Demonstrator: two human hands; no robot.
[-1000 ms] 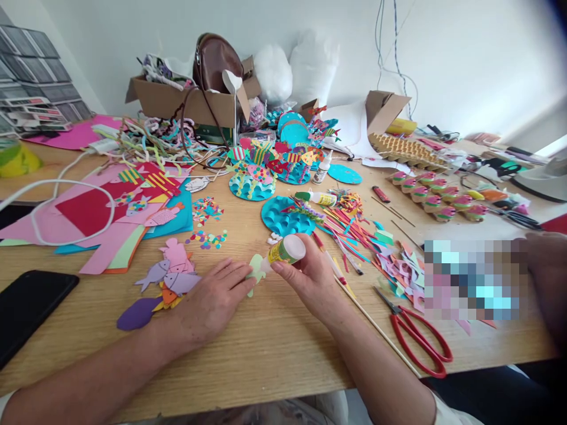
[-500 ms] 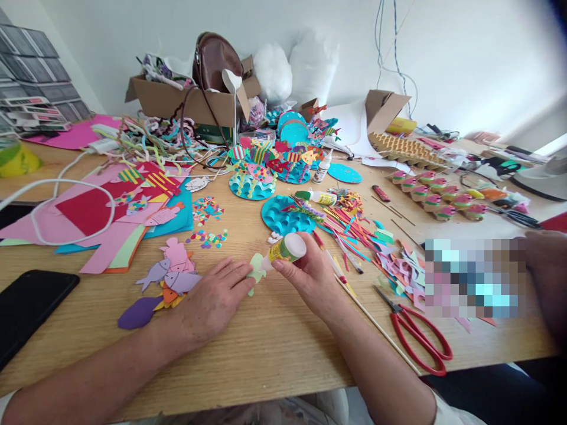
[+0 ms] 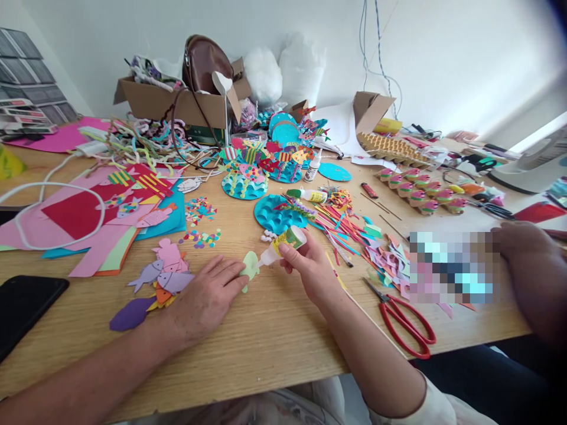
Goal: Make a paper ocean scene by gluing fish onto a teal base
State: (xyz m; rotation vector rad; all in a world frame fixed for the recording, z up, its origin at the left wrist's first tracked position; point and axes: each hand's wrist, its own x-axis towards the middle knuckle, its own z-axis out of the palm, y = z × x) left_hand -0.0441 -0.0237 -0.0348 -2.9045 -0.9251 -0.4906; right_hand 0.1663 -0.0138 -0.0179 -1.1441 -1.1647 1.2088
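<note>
My right hand (image 3: 305,262) is wrapped round a glue bottle (image 3: 290,236) with a yellow label, tilted so that its nozzle points down and left. The nozzle tip is at the right edge of a pale green paper fish (image 3: 251,264) on the table; whether they touch I cannot tell. My left hand (image 3: 210,292) lies flat, fingers stretched out, with its fingertips on the left part of that fish. To the left of this hand is a pile of paper fish (image 3: 170,273) in pink, lilac, orange and purple.
Red-handled scissors (image 3: 405,321) lie right of my forearm, near paper scraps (image 3: 387,257). Blue decorated bases (image 3: 279,213) stand ahead, with another glue bottle (image 3: 312,195) behind. A phone (image 3: 31,310) and coloured paper (image 3: 75,215) are at left. Another person's arm (image 3: 527,271) reaches in at right.
The glue bottle's nozzle has moved from over the green fish to its right edge, and the bottle is tipped a little differently. My left hand stays on the fish. The whole view has shifted slightly.
</note>
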